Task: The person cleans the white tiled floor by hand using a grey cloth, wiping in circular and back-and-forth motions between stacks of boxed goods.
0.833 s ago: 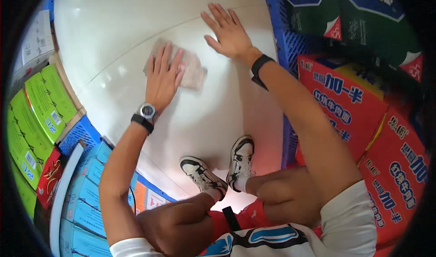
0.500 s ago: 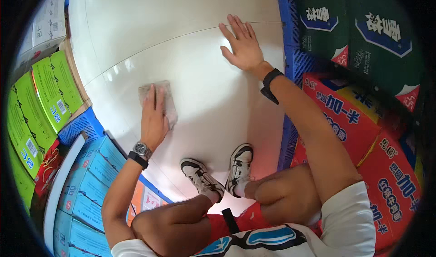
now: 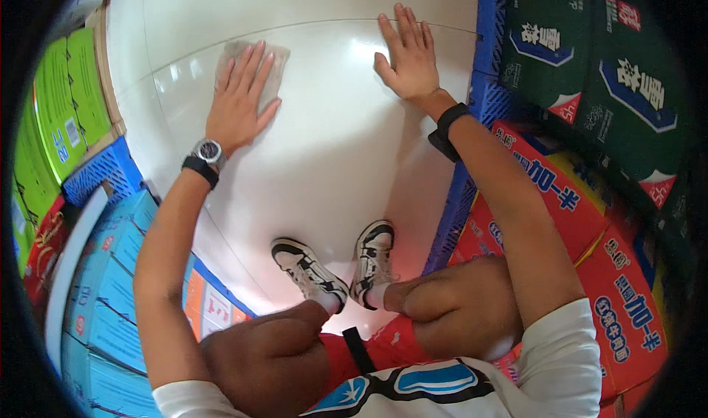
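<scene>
My left hand point(image 3: 237, 108) lies flat on a thin greyish cloth point(image 3: 277, 71), fingers stretched and slightly spread, pressing it against the floor. The cloth shows past the fingertips and along the thumb side; its middle is hidden under the hand. Farther right, my right hand point(image 3: 410, 62) rests palm down on the glossy pale floor tiles point(image 3: 317, 123), fingers apart and nothing in them. It is close to the blue pallet edge on the right.
Blue plastic pallets point(image 3: 483, 86) line the right side, carrying dark green cartons point(image 3: 627, 27) and red cartons point(image 3: 564, 204). Lime-green cartons point(image 3: 70, 101) and light-blue cartons point(image 3: 110, 300) stand on the left. My shoes point(image 3: 310, 270) are planted between the rows.
My left hand has slid the cloth forward, away from my feet, and its fingers have spread more. My right hand stays flat on the floor, a little farther right and forward in view.
</scene>
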{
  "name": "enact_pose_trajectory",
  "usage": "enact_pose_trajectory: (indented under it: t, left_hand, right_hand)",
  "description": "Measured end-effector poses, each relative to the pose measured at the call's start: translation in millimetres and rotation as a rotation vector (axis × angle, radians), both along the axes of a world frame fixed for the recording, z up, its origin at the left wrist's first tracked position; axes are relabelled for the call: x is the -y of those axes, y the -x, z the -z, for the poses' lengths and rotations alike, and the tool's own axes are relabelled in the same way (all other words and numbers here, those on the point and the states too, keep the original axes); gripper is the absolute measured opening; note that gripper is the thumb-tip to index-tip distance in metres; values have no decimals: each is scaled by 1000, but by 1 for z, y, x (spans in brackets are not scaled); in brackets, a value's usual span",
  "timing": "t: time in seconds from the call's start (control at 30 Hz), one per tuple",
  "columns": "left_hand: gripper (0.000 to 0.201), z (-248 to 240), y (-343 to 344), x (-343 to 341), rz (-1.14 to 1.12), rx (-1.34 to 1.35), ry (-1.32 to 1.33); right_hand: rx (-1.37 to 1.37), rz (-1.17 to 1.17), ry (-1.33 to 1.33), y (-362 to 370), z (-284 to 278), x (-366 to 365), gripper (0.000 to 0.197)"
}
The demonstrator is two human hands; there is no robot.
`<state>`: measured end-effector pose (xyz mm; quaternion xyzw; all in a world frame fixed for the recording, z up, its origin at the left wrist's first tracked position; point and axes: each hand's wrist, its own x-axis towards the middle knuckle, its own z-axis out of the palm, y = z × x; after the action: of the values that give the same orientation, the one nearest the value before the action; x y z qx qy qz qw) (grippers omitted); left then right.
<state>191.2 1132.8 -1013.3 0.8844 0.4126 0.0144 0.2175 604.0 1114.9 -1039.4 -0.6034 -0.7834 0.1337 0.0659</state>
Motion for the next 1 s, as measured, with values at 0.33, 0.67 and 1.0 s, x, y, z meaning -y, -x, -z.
enact_pose_trajectory:
  t: [0.33,0.67,1.0]
  left_hand:
    - [84,10,40,-119,-236,-328,-193]
    - [91,-4,160,144,-348,-85,-5]
    - [76,24,202,-25,-323,-23,-326]
  right_hand:
    - [-19,-53,-108,6,8,0,79]
    - [-28,-36,-62,8,6,1,82]
    - [-14,-58,-77,14,8,1,81]
